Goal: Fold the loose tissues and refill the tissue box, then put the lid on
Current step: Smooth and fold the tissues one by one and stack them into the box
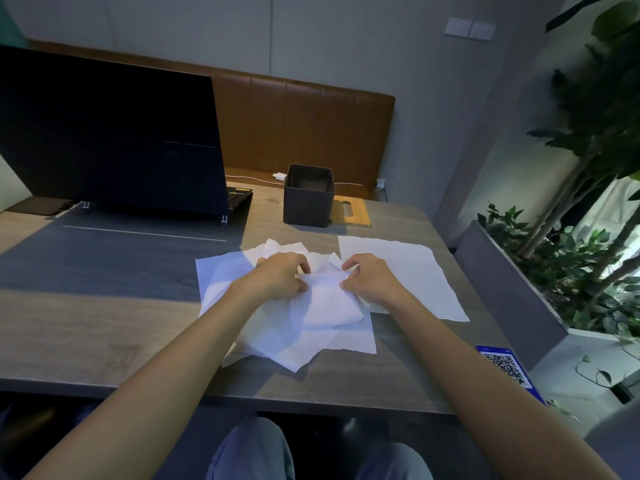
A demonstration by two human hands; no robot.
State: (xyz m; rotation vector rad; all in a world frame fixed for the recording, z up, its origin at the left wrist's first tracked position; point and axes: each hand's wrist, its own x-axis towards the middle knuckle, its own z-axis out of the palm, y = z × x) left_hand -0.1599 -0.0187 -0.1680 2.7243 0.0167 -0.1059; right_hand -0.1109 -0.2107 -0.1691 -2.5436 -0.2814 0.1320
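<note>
Several loose white tissues (pixel 242 306) lie overlapped on the wooden table (pixel 104 341) in front of me. My left hand (pixel 282 275) and my right hand (pixel 369 278) each pinch an edge of one tissue (pixel 329 303), which is lifted a little above the pile. One flat tissue (pixel 408 271) lies apart at the right. The dark square tissue box (pixel 308 199) stands open farther back, and it looks empty inside. Its wooden lid (pixel 351 211), with a slot in it, lies flat on the table just right of the box.
A dark laptop (pixel 114 140) stands open at the back left. A blue QR card (pixel 507 370) sits at the table's right edge. A brown padded bench (pixel 311 126) runs behind, with a white charger (pixel 280 176) on it. A planter (pixel 519 292) stands to the right.
</note>
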